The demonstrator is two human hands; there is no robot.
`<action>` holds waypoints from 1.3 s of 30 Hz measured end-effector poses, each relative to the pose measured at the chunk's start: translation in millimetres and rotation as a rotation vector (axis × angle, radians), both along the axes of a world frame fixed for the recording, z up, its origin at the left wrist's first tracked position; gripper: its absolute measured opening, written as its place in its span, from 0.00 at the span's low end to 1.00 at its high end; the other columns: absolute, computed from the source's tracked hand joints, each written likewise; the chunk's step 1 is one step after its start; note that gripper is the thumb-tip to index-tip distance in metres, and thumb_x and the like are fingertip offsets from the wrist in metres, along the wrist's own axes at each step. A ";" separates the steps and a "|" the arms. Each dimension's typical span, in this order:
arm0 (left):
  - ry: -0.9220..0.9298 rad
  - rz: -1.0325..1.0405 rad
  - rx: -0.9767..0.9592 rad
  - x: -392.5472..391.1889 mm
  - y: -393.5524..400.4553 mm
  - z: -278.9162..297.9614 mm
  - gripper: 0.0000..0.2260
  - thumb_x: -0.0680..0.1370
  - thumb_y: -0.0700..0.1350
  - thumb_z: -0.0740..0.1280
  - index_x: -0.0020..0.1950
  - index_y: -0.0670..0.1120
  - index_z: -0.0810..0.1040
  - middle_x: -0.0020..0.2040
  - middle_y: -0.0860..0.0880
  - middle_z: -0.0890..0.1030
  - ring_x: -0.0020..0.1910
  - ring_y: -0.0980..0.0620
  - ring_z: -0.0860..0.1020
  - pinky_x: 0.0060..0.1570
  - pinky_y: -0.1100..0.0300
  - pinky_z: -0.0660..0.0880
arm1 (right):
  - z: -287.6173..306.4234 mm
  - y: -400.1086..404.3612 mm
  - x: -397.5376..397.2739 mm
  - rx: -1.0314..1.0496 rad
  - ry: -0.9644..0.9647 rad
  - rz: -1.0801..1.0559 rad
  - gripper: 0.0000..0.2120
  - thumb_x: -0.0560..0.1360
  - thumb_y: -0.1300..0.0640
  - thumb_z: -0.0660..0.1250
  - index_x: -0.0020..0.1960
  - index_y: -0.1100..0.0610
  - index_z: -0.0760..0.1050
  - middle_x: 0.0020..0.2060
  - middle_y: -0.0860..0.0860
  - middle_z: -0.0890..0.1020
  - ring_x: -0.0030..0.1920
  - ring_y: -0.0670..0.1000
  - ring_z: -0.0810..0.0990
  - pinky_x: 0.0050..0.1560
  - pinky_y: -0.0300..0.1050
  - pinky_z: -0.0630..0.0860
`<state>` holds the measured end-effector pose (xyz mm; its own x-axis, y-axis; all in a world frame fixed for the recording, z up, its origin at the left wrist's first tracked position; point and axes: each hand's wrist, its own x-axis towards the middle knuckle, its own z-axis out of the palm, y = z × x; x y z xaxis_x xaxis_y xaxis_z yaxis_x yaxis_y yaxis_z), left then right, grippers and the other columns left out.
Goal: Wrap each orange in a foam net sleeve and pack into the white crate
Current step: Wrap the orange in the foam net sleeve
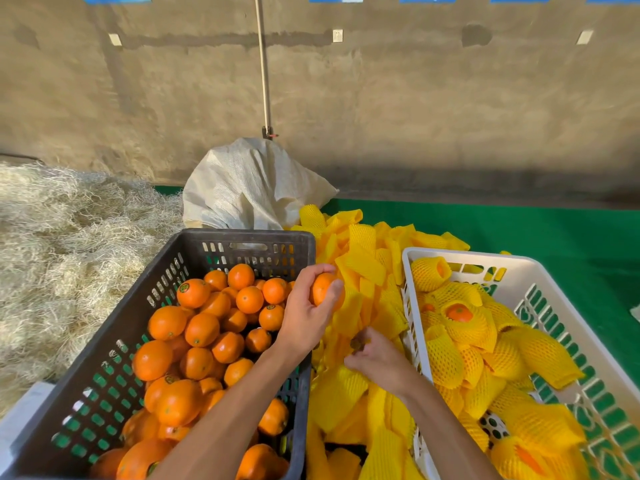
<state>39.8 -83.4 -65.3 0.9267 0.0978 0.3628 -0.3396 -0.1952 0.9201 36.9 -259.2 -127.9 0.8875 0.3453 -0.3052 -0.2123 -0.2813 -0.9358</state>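
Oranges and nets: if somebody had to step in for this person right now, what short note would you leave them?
Left hand: grips one bare orange, held above the pile of loose foam net sleeves.
Right hand: down in that pile, fingers pinching at a sleeve; not yet lifted clear.
Black crate, on the left: still holds many unwrapped oranges.
White crate, on the right: holds a layer of wrapped oranges, with room left.
Done: a good batch wrapped and packed.
Left: sleeve the orange in hand, set it in the white crate, then work through the black crate.

Foam net sleeves [360,265], glossy oranges [201,329]
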 end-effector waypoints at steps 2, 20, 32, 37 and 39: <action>-0.019 0.001 0.012 0.3 0.6 0.1 0.15 0.83 0.56 0.66 0.68 0.55 0.75 0.63 0.55 0.76 0.61 0.51 0.77 0.55 0.52 0.79 | 4.6 -1.5 6.0 0.002 -0.124 -0.208 0.14 0.73 0.62 0.74 0.55 0.58 0.73 0.38 0.50 0.83 0.36 0.47 0.78 0.38 0.45 0.74; 0.124 -0.089 0.142 -5.0 -26.5 2.6 0.24 0.73 0.48 0.80 0.64 0.61 0.74 0.65 0.55 0.66 0.67 0.54 0.70 0.63 0.58 0.76 | 26.3 -1.2 -2.5 0.280 -0.459 -0.560 0.11 0.82 0.53 0.66 0.49 0.36 0.70 0.49 0.49 0.85 0.40 0.51 0.84 0.31 0.47 0.80; 0.115 0.064 0.069 -1.8 -28.4 -0.7 0.27 0.72 0.38 0.77 0.62 0.62 0.72 0.62 0.57 0.68 0.59 0.57 0.73 0.50 0.69 0.76 | 26.4 -0.3 -4.9 0.327 -0.512 -0.541 0.17 0.79 0.58 0.71 0.55 0.38 0.69 0.56 0.47 0.83 0.40 0.53 0.84 0.34 0.45 0.80; 0.117 0.082 -0.020 -2.7 -26.0 -0.2 0.29 0.71 0.39 0.78 0.63 0.62 0.71 0.62 0.55 0.69 0.57 0.52 0.76 0.47 0.59 0.80 | 9.2 0.6 3.6 0.067 -0.411 -0.498 0.24 0.73 0.55 0.78 0.58 0.42 0.66 0.49 0.34 0.80 0.46 0.42 0.82 0.42 0.42 0.80; 0.118 0.093 -0.051 -4.1 -26.9 2.0 0.29 0.72 0.39 0.78 0.64 0.62 0.71 0.63 0.54 0.70 0.57 0.48 0.77 0.49 0.53 0.82 | 3.9 0.0 7.5 0.122 -0.370 -0.508 0.23 0.73 0.59 0.77 0.56 0.43 0.67 0.48 0.34 0.82 0.49 0.38 0.82 0.43 0.36 0.79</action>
<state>35.7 -110.3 -63.3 0.9487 0.2007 0.2442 -0.2112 -0.1723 0.9621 44.4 -259.1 -124.0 0.9888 -0.1329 0.0672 0.0516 -0.1178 -0.9917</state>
